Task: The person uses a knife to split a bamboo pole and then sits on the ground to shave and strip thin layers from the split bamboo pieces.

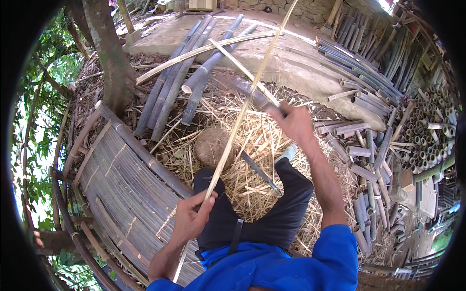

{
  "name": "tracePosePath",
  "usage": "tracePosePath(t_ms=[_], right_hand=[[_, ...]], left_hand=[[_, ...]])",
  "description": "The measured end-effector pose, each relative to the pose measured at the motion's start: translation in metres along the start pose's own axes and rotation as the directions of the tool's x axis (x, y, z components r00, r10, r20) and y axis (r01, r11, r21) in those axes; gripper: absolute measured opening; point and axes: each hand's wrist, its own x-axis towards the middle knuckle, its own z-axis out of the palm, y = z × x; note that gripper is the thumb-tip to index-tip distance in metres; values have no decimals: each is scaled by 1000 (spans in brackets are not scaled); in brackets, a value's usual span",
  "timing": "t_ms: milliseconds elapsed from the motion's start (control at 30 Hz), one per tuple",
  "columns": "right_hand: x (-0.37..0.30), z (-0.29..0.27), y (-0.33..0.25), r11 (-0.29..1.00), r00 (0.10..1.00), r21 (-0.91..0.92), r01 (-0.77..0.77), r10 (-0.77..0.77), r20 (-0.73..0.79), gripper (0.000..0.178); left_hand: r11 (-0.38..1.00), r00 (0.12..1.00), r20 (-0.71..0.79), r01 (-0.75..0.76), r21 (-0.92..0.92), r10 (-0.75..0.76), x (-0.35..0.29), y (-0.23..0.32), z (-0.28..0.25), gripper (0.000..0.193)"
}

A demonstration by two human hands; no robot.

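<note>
My left hand (191, 217) is closed around a long pale bamboo strip (234, 133), just above my left thigh. The strip slants up and away past the top of the view, and its tail hangs below my wrist. In my right hand (295, 125) is a broad-bladed machete (248, 91), smeared by motion. Its blade points left and crosses the strip; whether the two touch I cannot tell. Between my knees a second, dark knife (259, 170) lies on a heap of bamboo shavings (252, 198). A rounded brown block (213, 146) rests in the shavings beyond my left knee.
Dark bamboo poles (172, 80) lie ahead to the left, with a split length (204, 54) across them. A slatted bamboo bench (128, 186) stands on my left, near a tree trunk (109, 58). Cut bamboo pieces (432, 140) are stacked to the right.
</note>
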Motion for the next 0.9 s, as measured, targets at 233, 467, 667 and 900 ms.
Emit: tracePosePath(t_ms=[233, 467, 667, 900], right_hand=[[60, -35, 79, 979, 934, 64, -191, 202, -293, 86], [-45, 35, -13, 983, 996, 163, 83, -78, -41, 73], [-95, 53, -40, 867, 870, 71, 494, -492, -37, 70], [-68, 33, -34, 921, 922, 45, 386, -387, 9, 74]], left_hand=[[988, 990, 62, 122, 98, -129, -41, -18, -7, 26], [996, 997, 0, -72, -47, 73, 37, 18, 18, 27], [987, 992, 25, -121, -104, 124, 60, 12, 22, 35], [995, 998, -7, -57, -84, 56, 48, 21, 13, 33]])
